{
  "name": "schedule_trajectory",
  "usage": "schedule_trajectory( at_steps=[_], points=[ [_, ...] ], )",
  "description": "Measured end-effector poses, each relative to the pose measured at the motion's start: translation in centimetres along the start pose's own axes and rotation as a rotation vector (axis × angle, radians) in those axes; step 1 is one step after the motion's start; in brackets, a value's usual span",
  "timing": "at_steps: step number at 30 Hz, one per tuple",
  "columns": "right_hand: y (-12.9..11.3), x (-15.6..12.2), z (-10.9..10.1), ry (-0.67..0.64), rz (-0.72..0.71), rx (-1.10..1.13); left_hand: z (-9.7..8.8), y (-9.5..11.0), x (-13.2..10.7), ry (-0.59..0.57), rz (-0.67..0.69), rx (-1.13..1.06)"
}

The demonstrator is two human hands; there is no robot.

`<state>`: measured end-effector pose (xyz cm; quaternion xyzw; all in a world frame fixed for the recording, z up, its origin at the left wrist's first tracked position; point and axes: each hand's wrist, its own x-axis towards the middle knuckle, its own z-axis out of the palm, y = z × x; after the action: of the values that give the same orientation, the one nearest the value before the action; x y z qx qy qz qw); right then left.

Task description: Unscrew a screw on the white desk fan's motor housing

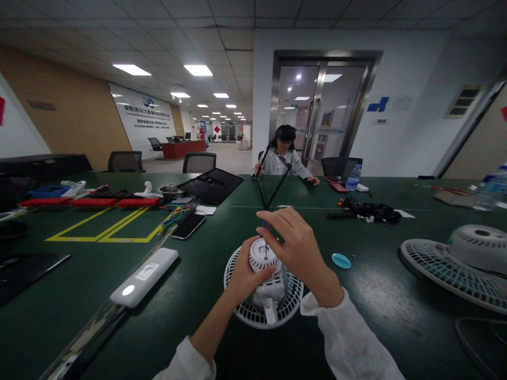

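Note:
A small white fan (269,293) lies face down on the dark green table, its round grille beneath the motor housing (259,254). My left hand (244,274) is wrapped around the housing's left side, thumb across its front. Above it, my right hand (293,243) pinches the handle of a screwdriver (266,248). The thin shaft points down, its tip at the top of the housing. My fingers partly hide the handle. To the right lies a light blue oval cap (341,260).
A second fan (455,264) rests at the right. Left are a white power strip (146,277), a phone (189,226) and red trays (93,202). A person (279,158) sits opposite behind a black tripod-like stand (267,198). A water bottle (354,178) and black cables (372,209) lie right of centre.

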<state>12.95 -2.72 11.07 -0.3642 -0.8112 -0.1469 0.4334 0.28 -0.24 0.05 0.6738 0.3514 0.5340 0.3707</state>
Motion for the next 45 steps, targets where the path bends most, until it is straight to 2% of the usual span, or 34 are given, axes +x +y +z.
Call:
schedule_trajectory(
  at_steps=[7, 13, 20, 26, 45],
  points=[
    [-0.10, -0.09, -0.27, -0.018, -0.011, 0.095, -0.02, 0.28, -0.01, -0.005, 0.003, 0.005],
    [-0.09, 0.06, -0.12, -0.004, -0.001, 0.010, 0.03, -0.02, 0.01, -0.016, 0.012, -0.006],
    [-0.24, 0.09, -0.21, 0.044, -0.040, 0.086, -0.01, 0.05, 0.05, -0.006, 0.008, 0.023],
    [-0.16, 0.16, -0.05, 0.087, -0.041, 0.030, 0.09, 0.05, 0.07, -0.005, 0.002, 0.014],
    [-0.35, 0.05, -0.05, 0.055, -0.041, 0.054, 0.04, -0.06, 0.01, -0.006, 0.021, 0.023]
  ],
)
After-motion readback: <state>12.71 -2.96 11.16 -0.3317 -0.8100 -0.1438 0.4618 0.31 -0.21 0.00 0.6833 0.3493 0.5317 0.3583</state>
